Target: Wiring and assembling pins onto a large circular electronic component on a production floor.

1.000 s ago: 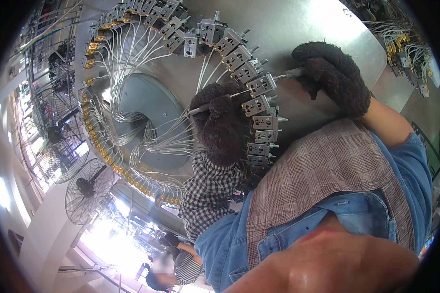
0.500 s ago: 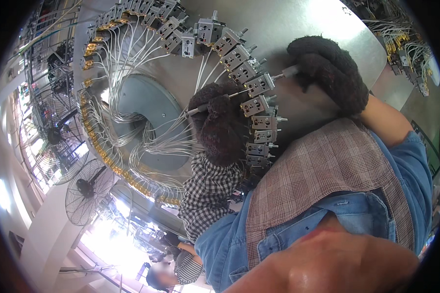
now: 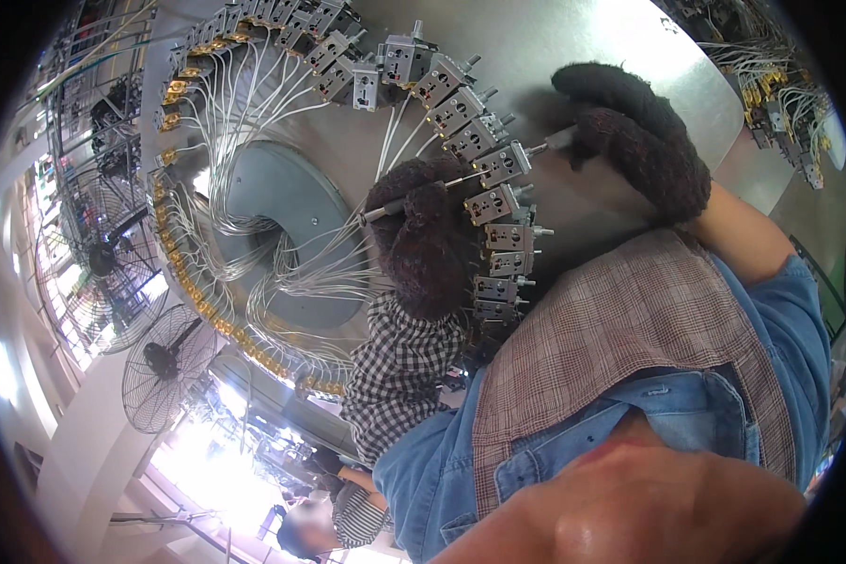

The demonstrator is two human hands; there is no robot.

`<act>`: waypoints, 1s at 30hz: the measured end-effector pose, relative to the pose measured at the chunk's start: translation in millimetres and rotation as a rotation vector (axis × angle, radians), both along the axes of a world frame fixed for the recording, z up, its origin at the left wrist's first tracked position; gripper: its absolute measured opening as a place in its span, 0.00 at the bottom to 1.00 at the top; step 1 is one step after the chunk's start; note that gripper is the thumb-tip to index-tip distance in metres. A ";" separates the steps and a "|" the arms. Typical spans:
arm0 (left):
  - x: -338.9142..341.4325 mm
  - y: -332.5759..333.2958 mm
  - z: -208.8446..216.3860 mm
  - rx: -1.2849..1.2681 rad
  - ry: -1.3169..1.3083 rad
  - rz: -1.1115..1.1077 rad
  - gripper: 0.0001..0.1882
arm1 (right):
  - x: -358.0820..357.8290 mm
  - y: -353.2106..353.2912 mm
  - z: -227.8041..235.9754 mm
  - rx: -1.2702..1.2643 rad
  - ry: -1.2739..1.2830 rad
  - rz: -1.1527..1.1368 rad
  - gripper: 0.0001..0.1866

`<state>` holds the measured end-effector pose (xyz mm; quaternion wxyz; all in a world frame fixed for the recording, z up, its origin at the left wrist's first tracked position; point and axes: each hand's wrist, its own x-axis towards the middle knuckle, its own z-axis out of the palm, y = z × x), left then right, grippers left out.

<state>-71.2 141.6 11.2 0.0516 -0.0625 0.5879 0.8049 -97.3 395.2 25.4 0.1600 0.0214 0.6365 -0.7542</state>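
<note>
My left hand [image 3: 418,240], in a dark knitted glove with a checked sleeve behind it, is closed around a slim screwdriver [image 3: 383,211]. Its thin metal blade reaches to a small metal control unit [image 3: 503,164], a boxy part with a protruding shaft. On the shaft side of that unit, my right hand [image 3: 634,141], gloved too, pinches a short grey cylinder [image 3: 560,139] at the shaft's end. Whether the blade's tip is inside the unit is too small to tell. Similar units [image 3: 453,111] stand in a curved row on either side.
White wires [image 3: 244,103] run from the ring of brass-coloured terminals [image 3: 202,305] into a grey central hub [image 3: 296,188] on the metal table [image 3: 592,38]. More wired units [image 3: 785,122] lie at the far right. Fans [image 3: 164,367] stand at left; another person [image 3: 357,517] is beyond.
Both hands keep their hold, and the screwdriver still points at the same unit. My right hand's fingers have shifted slightly; otherwise hardly anything has moved.
</note>
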 end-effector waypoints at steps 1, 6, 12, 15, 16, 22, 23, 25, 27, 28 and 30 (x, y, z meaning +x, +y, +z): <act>-0.3 -0.1 0.5 0.089 -0.051 0.001 0.19 | -0.4 0.3 -1.3 0.018 -0.041 -0.034 0.20; 2.7 6.1 3.8 0.154 -0.089 0.091 0.18 | -2.9 2.1 -1.0 0.264 0.304 0.144 0.19; 1.4 6.8 7.7 0.129 -0.110 0.111 0.19 | -3.3 -3.7 6.6 -0.167 -0.182 0.062 0.17; -3.5 3.7 8.1 0.046 -0.087 0.062 0.21 | -2.0 -7.9 7.5 0.052 -0.080 -0.018 0.17; -5.3 2.8 7.9 0.050 -0.068 0.035 0.21 | -1.3 -8.8 7.4 0.055 -0.097 -0.003 0.17; -5.0 -1.3 8.6 -0.032 -0.039 -0.048 0.21 | -0.4 -9.6 7.2 0.030 0.116 -0.087 0.17; -5.1 -1.2 7.4 -0.086 -0.032 -0.050 0.21 | -0.2 -8.2 7.9 0.032 0.018 -0.037 0.17; -5.3 -0.1 4.4 -0.075 0.015 -0.030 0.22 | -1.0 -6.9 8.7 0.033 -0.078 0.013 0.17; -4.2 1.8 1.6 -0.012 0.058 -0.011 0.22 | -2.0 -6.0 9.2 0.097 -0.051 0.023 0.17; -2.5 2.6 0.9 0.083 -0.003 0.014 0.22 | -2.2 -5.8 9.2 0.058 -0.029 0.069 0.17; 0.4 4.8 -1.5 0.180 -0.064 0.038 0.22 | -2.3 -6.3 8.1 0.059 0.036 0.000 0.17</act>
